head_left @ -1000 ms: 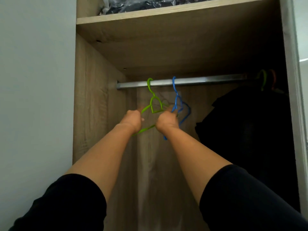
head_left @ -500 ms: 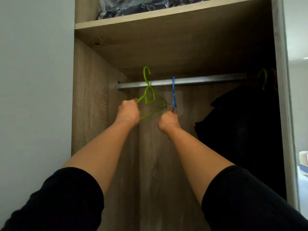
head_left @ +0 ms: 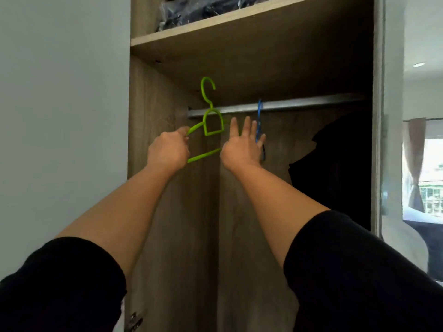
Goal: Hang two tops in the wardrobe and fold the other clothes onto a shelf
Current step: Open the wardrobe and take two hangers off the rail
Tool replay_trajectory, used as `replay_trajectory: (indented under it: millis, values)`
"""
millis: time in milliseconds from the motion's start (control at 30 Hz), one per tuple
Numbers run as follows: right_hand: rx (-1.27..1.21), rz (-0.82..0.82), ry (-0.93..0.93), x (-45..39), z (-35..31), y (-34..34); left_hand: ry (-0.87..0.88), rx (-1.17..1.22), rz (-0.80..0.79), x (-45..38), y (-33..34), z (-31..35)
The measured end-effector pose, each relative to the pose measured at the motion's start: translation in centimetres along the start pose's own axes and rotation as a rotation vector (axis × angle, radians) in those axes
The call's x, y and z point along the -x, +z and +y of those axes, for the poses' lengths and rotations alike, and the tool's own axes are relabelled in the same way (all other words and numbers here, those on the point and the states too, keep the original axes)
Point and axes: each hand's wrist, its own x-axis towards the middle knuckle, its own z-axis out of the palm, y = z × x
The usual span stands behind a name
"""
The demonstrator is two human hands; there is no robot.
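My left hand (head_left: 167,152) grips the left arm of a green plastic hanger (head_left: 211,123), which is lifted so its hook stands above the metal rail (head_left: 299,105), off it. A blue hanger (head_left: 259,118) still hangs on the rail, seen edge-on. My right hand (head_left: 243,146) is spread with straight fingers just left of the blue hanger, its little finger beside or touching it. No tops are in view.
Dark clothes (head_left: 335,168) hang at the right end of the rail. A wooden shelf (head_left: 239,22) above holds plastic-wrapped dark items (head_left: 203,8). The wardrobe's left wall (head_left: 148,116) is close to my left hand. A window with a curtain (head_left: 417,161) is at the far right.
The green hanger has been lifted off the rail by my left hand. My right hand has let go of the blue hanger and spread its fingers.
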Motion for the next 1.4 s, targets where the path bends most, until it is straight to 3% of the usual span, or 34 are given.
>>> replay_trajectory:
  millis: [167, 467, 767, 1000, 1167, 1400]
  values:
    - [-0.002, -0.008, -0.193, 2.3, -3.7, -1.1, -0.030, -0.158, 0.058, 4.3, -5.5, -2.8]
    - [-0.310, -0.091, -0.348, 8.8, -11.2, -3.6, -0.057, -0.222, 0.030, 12.7, -19.9, -8.8]
    - [-0.538, -0.083, -0.631, 18.0, -16.8, -8.4, -0.155, -0.377, 0.019, 23.8, -33.5, -10.4]
    - [-0.738, -0.096, -0.812, 29.0, -20.6, -14.6, -0.163, -0.664, 0.097, 32.8, -43.9, -8.3]
    - [-0.835, -0.190, -0.947, 35.6, -23.0, -18.6, -0.108, -0.991, -0.008, 40.7, -51.8, -5.6]
    - [-0.948, -0.317, -1.113, 44.0, -28.2, -24.5, -0.389, -1.131, -0.149, 48.1, -62.1, -0.3]
